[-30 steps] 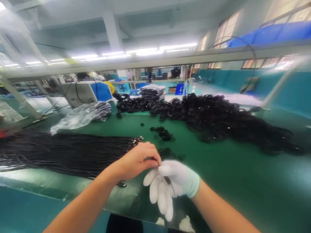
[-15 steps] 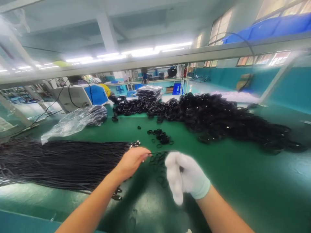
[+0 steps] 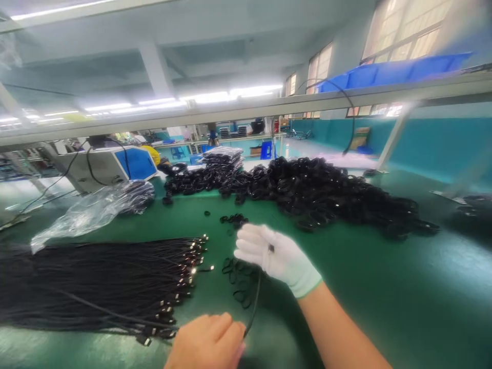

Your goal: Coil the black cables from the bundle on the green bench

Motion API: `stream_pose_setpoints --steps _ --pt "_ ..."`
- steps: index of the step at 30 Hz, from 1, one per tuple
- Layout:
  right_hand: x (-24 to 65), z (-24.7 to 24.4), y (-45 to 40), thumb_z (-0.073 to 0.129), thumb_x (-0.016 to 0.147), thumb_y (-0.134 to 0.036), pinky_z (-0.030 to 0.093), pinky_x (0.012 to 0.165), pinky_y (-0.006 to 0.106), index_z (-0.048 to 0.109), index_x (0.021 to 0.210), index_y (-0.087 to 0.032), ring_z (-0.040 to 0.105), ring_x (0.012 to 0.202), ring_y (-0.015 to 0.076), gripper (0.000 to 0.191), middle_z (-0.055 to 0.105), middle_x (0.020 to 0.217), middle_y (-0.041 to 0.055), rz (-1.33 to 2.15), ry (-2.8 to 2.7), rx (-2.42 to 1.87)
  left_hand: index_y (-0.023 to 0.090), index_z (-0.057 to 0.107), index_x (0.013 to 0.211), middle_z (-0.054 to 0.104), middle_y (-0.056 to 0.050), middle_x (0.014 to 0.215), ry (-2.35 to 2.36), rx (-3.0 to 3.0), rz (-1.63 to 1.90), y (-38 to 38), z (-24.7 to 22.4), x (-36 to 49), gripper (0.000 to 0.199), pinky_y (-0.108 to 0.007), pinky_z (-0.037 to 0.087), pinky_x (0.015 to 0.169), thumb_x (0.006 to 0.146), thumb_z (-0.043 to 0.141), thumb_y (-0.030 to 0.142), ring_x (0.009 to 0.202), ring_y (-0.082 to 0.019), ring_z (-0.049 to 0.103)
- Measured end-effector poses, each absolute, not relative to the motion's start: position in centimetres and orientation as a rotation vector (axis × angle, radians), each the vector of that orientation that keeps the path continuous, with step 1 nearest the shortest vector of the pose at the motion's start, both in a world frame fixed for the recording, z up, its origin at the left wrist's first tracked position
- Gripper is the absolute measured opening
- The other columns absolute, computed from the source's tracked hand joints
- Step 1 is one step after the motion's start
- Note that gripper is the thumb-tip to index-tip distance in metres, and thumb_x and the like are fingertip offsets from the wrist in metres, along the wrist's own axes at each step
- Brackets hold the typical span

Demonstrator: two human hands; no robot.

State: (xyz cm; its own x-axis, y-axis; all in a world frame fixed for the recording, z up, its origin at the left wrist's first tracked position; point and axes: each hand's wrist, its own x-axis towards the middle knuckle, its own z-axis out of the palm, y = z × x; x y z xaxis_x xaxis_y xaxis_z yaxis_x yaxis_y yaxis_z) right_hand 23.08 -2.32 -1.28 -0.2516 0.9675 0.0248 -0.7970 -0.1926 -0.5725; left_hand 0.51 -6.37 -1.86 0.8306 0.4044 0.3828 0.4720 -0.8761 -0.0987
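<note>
My bare left hand [image 3: 209,341] is low in the middle of the head view, closed round a black cable [image 3: 255,305]. From there the cable rises in a short bend to my right hand [image 3: 274,259], which wears a white glove and is closed on its end. A small dark end piece shows against the gloved palm. To the left lies a wide bundle of black cables [image 3: 100,282], their metal-tipped connectors pointing right. Small black bands [image 3: 241,296] are scattered on the green table just below the glove, which partly hides them.
A large heap of coiled black cables [image 3: 330,197] covers the table's far side, beside a stack of bagged items [image 3: 223,156]. Clear plastic bags [image 3: 100,207] lie at left before a grey and blue machine [image 3: 111,166]. A shelf bar [image 3: 230,114] crosses above, with a blue bin [image 3: 392,74] on it.
My left hand has come down and towards me, drawing the cable with it. The gloved right hand has turned and shifted slightly left. The camera view has moved to the right.
</note>
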Motion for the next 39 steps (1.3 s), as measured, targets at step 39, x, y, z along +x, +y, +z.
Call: stream_pose_setpoints --steps 39 --pt "16.4 -4.7 -5.7 0.071 0.074 -0.035 0.044 0.082 0.058 0.057 0.113 -0.006 0.068 0.081 0.0286 0.051 0.070 0.089 0.0163 2.366 -0.804 -0.128 0.019 0.066 0.077 0.064 0.002 0.077 -0.825 -3.348 -0.612 1.2 3.6 0.5 0.018 -0.022 0.038 0.066 0.080 0.066 0.037 0.072 -0.012 0.057"
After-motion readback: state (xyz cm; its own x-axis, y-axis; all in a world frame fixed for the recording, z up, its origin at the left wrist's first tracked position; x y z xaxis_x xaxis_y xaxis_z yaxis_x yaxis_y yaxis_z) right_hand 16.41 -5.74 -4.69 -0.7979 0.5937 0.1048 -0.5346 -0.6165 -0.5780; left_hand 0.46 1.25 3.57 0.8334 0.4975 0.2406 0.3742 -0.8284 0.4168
